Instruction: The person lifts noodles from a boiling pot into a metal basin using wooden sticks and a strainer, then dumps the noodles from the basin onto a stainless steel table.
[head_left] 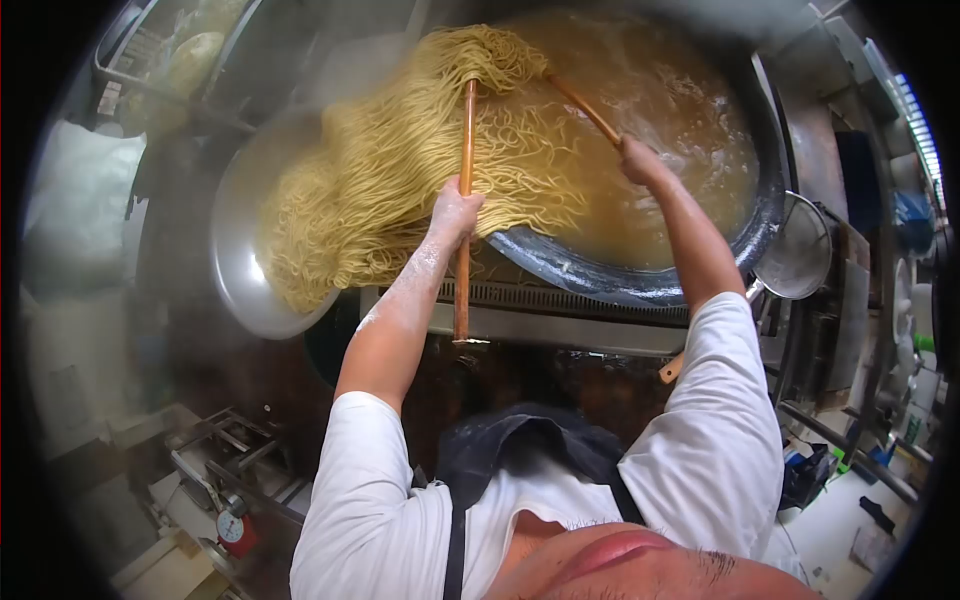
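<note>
Wooden sticks (467, 135): left hand (457, 212), right hand (642, 162), fingers closed round one each, apparently spanning noodles (385, 170) between pot (590, 284) and bowl (235, 285).

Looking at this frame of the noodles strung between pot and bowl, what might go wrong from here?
The noodles drape over the rim of the pot toward the bowl, so some might slide off the sticks and drop in between. The bowl might tip if their weight bears on one side; its support is hard to see. The bare right hand is out over steaming, cloudy liquid, so a sudden slip could splash it.
</note>
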